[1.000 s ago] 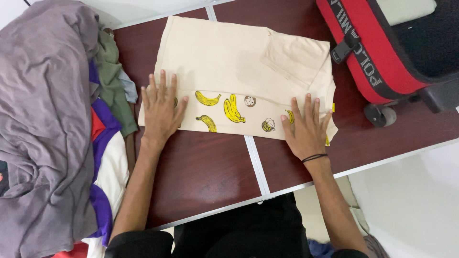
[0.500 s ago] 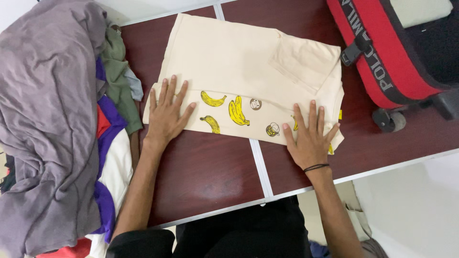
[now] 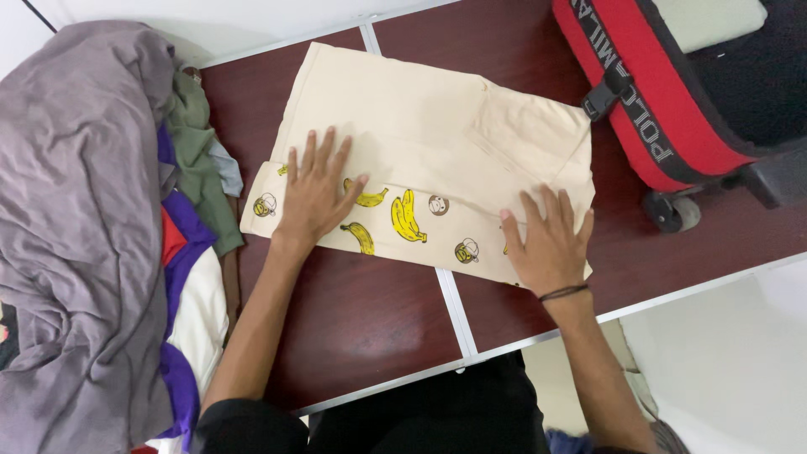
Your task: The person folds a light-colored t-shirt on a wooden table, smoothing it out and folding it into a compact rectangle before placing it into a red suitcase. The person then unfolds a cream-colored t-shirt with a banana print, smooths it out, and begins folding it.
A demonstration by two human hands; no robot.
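Pressing cream shirt (image 3: 420, 126), left hand (image 3: 317, 195), right hand (image 3: 548, 244)

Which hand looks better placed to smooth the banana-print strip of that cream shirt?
Probably the left hand: it lies flat on the banana-print strip of the cream shirt. The right hand presses the strip's far end beside the red suitcase.

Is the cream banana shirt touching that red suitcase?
Apart. The head view shows a strip of dark table between the shirt and the suitcase.

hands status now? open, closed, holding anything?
Left hand: open, flat on the cream banana-print shirt.
Right hand: open, flat on the same shirt's near right edge.
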